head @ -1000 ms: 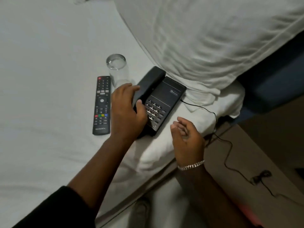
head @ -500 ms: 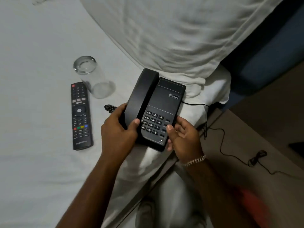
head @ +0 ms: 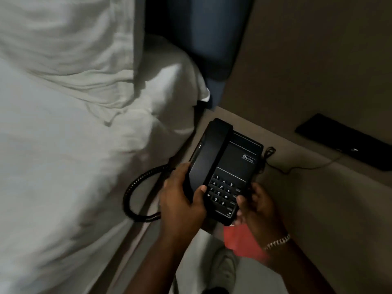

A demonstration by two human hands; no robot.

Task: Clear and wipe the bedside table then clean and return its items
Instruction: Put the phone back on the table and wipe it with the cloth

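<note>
A black desk telephone (head: 235, 162) with its handset on the cradle is over the near-left corner of the brown bedside table (head: 318, 204); I cannot tell whether it rests on the top. My left hand (head: 182, 200) grips its left side at the handset's lower end, thumb by the keypad. My right hand (head: 254, 206) holds its lower right corner. The coiled handset cord (head: 135, 187) loops out over the gap beside the bed. A thin black line cable (head: 297, 166) trails off the phone's far side across the table.
The white bed (head: 63, 166) and a pillow (head: 70, 49) fill the left. A flat black device (head: 347, 143) lies at the table's back right. A red cloth-like thing (head: 241, 240) shows under my right wrist. My shoe (head: 224, 268) is on the floor below.
Both hands have carried the telephone from the bed to the right, over the bedside table. The remote and the glass on the bed have dropped out of view.
</note>
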